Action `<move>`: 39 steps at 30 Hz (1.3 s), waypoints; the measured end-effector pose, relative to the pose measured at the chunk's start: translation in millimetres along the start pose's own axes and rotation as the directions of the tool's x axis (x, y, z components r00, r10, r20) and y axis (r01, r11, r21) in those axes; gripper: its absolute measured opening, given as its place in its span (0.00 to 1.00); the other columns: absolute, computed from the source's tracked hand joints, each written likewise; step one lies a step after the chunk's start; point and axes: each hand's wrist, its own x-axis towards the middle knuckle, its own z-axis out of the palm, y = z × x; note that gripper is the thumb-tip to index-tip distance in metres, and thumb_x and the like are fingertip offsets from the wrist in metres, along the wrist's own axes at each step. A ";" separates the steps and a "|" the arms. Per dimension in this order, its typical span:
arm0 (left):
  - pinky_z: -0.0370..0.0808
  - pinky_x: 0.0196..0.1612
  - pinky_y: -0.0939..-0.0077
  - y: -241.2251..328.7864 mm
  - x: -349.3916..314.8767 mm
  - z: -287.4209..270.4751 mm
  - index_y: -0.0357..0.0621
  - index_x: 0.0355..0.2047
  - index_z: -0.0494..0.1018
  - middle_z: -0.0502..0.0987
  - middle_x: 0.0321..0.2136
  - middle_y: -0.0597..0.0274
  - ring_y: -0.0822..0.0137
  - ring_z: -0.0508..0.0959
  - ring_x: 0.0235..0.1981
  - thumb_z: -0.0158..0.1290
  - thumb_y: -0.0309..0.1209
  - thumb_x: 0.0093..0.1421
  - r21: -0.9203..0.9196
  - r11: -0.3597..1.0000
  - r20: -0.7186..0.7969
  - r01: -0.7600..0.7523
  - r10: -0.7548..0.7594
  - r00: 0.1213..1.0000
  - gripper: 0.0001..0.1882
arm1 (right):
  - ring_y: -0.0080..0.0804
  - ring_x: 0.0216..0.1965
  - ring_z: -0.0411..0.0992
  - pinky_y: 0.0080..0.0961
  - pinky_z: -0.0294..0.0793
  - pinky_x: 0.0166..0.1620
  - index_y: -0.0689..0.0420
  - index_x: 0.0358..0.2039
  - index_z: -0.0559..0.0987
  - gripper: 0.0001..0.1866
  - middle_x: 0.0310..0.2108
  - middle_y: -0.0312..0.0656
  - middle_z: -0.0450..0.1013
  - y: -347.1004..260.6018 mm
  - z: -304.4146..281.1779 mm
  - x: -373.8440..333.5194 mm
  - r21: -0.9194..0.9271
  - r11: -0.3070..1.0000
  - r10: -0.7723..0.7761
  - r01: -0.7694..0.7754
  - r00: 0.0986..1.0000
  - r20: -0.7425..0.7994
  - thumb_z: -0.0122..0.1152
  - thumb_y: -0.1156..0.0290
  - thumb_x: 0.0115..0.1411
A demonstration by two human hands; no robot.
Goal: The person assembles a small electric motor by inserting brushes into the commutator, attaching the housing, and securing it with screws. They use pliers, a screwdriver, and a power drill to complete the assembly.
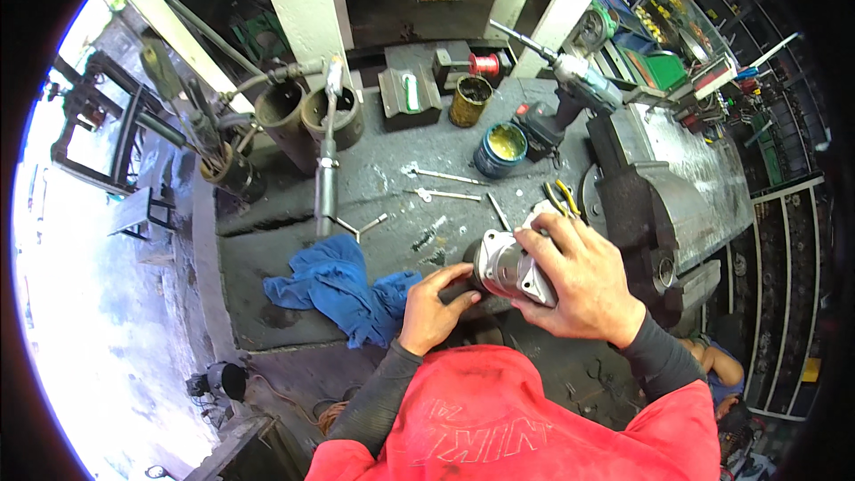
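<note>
A silver metal housing with a dark cylindrical end and bolt-hole flanges (500, 265) is at the near edge of the workbench (383, 180). My right hand (583, 278) is closed over its right side, thumb below and fingers on top. My left hand (434, 307) is at the dark left end, with its thumb and fingers curled against it. The ends of some fingers are hidden by the part. Just beyond lie several thin metal rods (450, 194) and yellow-and-black pliers (563, 199). A crumpled blue cloth (334, 281) lies left of my left hand.
A blue tub of yellow grease (504, 144), a brown can (469, 102) and a cordless impact wrench (570, 98) stand farther back. A dark bench vise (637, 205) rises at the right. Metal cylinders (331, 116) and a tool-filled pot (233, 174) are at the left. Another person (717, 365) is low right.
</note>
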 end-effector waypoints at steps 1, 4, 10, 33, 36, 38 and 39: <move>0.80 0.55 0.69 -5.6 0.0 -4.4 0.39 0.54 0.82 0.87 0.48 0.52 0.59 0.87 0.49 0.72 0.25 0.55 0.026 1.000 -0.019 0.009 -0.009 1.000 0.25 | 0.50 0.50 0.76 0.43 0.78 0.51 0.54 0.60 0.78 0.42 0.54 0.48 0.73 0.5 1.0 -0.2 0.005 1.000 -0.005 0.005 1.000 -0.015 0.83 0.55 0.44; 0.82 0.51 0.71 -25.4 -0.8 -18.0 0.37 0.53 0.83 0.88 0.45 0.54 0.66 0.87 0.44 0.70 0.23 0.58 -0.038 0.996 -0.149 0.075 -0.080 0.986 0.21 | 0.47 0.48 0.76 0.42 0.77 0.49 0.55 0.59 0.78 0.41 0.52 0.47 0.73 3.4 1.1 2.9 0.037 0.998 -0.040 0.041 0.999 -0.028 0.82 0.55 0.44; 0.81 0.44 0.74 -48.2 33.4 -36.3 0.37 0.49 0.85 0.87 0.39 0.56 0.69 0.84 0.37 0.69 0.25 0.60 0.160 0.973 -0.404 0.167 -0.090 0.910 0.17 | 0.51 0.56 0.76 0.42 0.76 0.55 0.54 0.65 0.77 0.47 0.60 0.51 0.74 12.9 -4.8 3.8 0.166 0.981 -0.092 0.098 0.995 -0.045 0.84 0.49 0.46; 0.84 0.43 0.69 53.7 126.3 -3.6 0.38 0.47 0.74 0.84 0.40 0.56 0.66 0.85 0.41 0.50 0.22 0.74 0.333 0.891 -0.364 -0.309 0.424 0.829 0.05 | 0.31 0.50 0.79 0.27 0.79 0.54 0.67 0.54 0.82 0.17 0.52 0.47 0.79 103.9 38.4 -105.9 0.913 0.388 0.631 -0.130 0.760 -0.160 0.69 0.73 0.67; 0.87 0.42 0.63 139.7 63.3 -35.6 0.39 0.57 0.67 0.84 0.40 0.51 0.62 0.86 0.42 0.50 0.23 0.76 -0.032 0.882 -0.482 -0.471 0.399 0.780 0.12 | 0.27 0.49 0.79 0.25 0.78 0.53 0.67 0.51 0.84 0.13 0.46 0.44 0.82 134.4 49.5 -67.5 0.945 0.299 0.610 -0.134 0.788 -0.082 0.67 0.74 0.70; 0.88 0.43 0.54 175.3 27.9 -35.7 0.39 0.60 0.63 0.80 0.36 0.48 0.56 0.81 0.39 0.49 0.25 0.77 -0.123 0.784 -0.527 -0.609 0.469 0.709 0.15 | 0.24 0.43 0.80 0.23 0.78 0.47 0.64 0.49 0.86 0.11 0.43 0.41 0.83 157.9 66.9 -25.1 0.878 0.446 0.486 -0.177 0.871 -0.072 0.67 0.74 0.69; 0.89 0.42 0.52 186.5 14.1 -31.5 0.39 0.60 0.62 0.77 0.34 0.47 0.56 0.79 0.38 0.49 0.27 0.77 -0.067 0.789 -0.503 -0.611 0.502 0.704 0.15 | 0.23 0.40 0.80 0.23 0.79 0.43 0.64 0.48 0.86 0.11 0.38 0.41 0.83 165.1 82.4 1.0 0.895 0.398 0.435 -0.202 0.901 0.010 0.67 0.72 0.69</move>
